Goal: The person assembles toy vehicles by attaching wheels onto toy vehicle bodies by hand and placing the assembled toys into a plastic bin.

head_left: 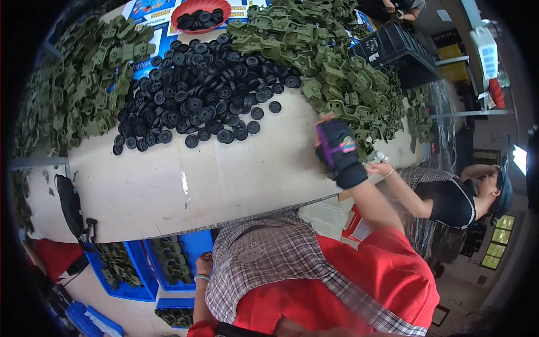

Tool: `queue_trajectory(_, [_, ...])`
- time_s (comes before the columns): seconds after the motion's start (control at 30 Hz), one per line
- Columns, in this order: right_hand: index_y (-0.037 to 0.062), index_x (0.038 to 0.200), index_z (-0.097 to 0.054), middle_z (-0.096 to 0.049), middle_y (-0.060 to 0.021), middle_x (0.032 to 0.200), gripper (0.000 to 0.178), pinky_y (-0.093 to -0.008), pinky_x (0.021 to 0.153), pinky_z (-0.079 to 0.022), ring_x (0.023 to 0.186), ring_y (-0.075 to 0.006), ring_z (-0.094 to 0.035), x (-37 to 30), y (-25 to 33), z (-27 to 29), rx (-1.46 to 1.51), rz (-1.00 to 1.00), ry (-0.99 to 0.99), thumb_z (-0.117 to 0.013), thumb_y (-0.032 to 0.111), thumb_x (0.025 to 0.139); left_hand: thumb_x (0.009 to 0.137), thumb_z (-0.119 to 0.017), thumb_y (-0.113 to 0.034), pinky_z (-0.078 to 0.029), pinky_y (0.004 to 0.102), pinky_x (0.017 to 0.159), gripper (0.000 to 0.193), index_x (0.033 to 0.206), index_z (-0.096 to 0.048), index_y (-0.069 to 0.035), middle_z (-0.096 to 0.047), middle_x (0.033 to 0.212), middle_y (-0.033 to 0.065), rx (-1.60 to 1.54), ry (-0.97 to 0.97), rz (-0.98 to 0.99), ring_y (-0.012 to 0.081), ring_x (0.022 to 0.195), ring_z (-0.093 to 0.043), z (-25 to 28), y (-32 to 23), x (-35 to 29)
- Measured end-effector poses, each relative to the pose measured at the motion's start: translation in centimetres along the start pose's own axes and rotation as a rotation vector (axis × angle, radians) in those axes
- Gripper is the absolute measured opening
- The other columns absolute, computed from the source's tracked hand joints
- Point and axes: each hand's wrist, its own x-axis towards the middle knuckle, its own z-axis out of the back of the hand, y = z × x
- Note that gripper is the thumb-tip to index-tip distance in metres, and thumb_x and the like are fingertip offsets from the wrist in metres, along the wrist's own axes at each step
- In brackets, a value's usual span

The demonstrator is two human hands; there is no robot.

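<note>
My right hand [337, 147], in a black and purple fingerless glove, is at the near edge of a heap of olive-green plastic toy vehicle parts [353, 84]. Its fingertips are blurred and mostly turned away, so whether they grip a part is hidden. My left hand [204, 264] hangs below the table edge, beside my checked apron and a blue bin of green parts [174, 259]. Its fingers are too dark and small to make out. Left of my right hand, a large pile of black toy wheels [208, 90] covers the middle of the table.
A red bowl [224, 7] of black wheels stands at the back. More green parts [84, 78] lie at the left. A black crate [393, 48] sits at the back right. Close at my right, a co-worker's hand [380, 165] holds something pale. A black pouch [68, 202] hangs over the left edge.
</note>
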Motion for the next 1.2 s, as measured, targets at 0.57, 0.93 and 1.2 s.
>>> queue_trajectory(0.57, [0.0110, 0.142, -0.066, -0.074, -0.0167, 0.104, 0.060, -0.0521, 0.084, -0.054, 0.095, -0.0401, -0.069, 2.6, -11.0, 1.3, 0.000, 0.079, -0.107, -0.079, 0.010, 0.084, 0.091, -0.079, -0.018, -0.057, 0.0525, 0.095, 0.038, 0.126, -0.073, -0.006, -0.075, 0.113, 0.0212, 0.394, -0.002, -0.649, 0.0433, 0.107, -0.069, 14.7, -28.8, -6.0])
queue_trajectory(0.93, [0.0086, 0.134, -0.067, -0.070, -0.0144, 0.113, 0.051, -0.0512, 0.096, -0.051, 0.106, -0.0378, -0.066, 1.4, 18.1, -4.8, 0.481, 0.572, 0.110, -0.073, 0.015, 0.084, 0.074, -0.093, -0.015, -0.042, 0.0522, 0.120, 0.104, 0.163, -0.039, -0.012, -0.041, 0.165, 0.0178, 0.022, -0.303, -0.847, 0.0410, 0.153, -0.040, 11.4, -39.0, -1.4])
queue_trajectory(1.2, [0.0060, 0.118, -0.071, -0.072, -0.0197, 0.112, 0.031, -0.0523, 0.092, -0.054, 0.103, -0.0414, -0.067, 3.9, 14.7, -10.1, 0.786, 0.293, -0.069, -0.069, 0.012, 0.087, 0.073, -0.089, -0.009, -0.052, 0.0499, 0.108, 0.080, 0.147, -0.056, -0.005, -0.055, 0.145, 0.0191, 0.216, -0.346, -0.789, 0.0435, 0.126, -0.060, 8.4, -34.2, 3.0])
